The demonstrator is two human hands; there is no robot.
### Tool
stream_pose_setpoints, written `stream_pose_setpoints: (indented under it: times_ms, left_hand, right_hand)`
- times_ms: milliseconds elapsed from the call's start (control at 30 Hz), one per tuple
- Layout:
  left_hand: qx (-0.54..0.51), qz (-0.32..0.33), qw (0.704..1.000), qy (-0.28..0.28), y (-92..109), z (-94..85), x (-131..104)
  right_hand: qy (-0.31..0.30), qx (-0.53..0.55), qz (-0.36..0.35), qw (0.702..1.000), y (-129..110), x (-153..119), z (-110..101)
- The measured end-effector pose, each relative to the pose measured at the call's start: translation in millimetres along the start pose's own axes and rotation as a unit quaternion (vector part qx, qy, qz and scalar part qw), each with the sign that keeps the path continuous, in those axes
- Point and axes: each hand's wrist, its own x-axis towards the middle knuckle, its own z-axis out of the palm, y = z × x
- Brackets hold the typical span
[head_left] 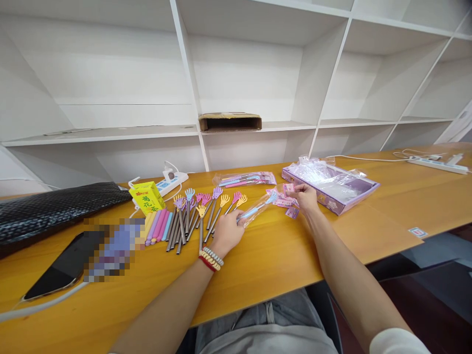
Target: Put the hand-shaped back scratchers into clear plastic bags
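My left hand point(229, 229) is closed on the lower end of a blue back scratcher point(254, 211) in a clear bag. At the bag's other end, the fingers of my right hand point(306, 196) pinch its top by a pink card point(286, 189). More pink and purple cards point(292, 212) lie under it on the table. Left of my left hand are several loose metal rods with hand-shaped heads in yellow, pink, purple and blue point(201, 211). Beside them sits a row of coloured handles point(159, 225). Bagged scratchers point(245, 179) lie behind my hands.
A purple box point(332, 196) with clear plastic on it stands at the right. Left are a yellow carton point(147, 197), a power strip point(173, 184), a phone point(59, 268) and a black padded bag point(55, 211). White shelves point(258, 129) hold a cardboard box point(230, 122).
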Motion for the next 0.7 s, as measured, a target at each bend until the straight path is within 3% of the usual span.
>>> stream_pose_setpoints:
  times_ms: [133, 367, 700]
  left_hand:
    - [-0.005, 0.013, 1.000, -0.001, -2, 2.0, -1]
    - [-0.011, 0.023, 1.000, 0.008, -6, 3.8, 0]
    - [-0.013, 0.027, 1.000, 0.011, -8, 5.6, 1]
  right_hand:
    - [-0.008, -0.016, -0.012, 1.000, 1, 0, -1]
    - [-0.133, -0.008, 0.015, 0.991, -11, -11, 2]
    - [-0.149, -0.012, 0.027, 0.988, -10, -10, 5]
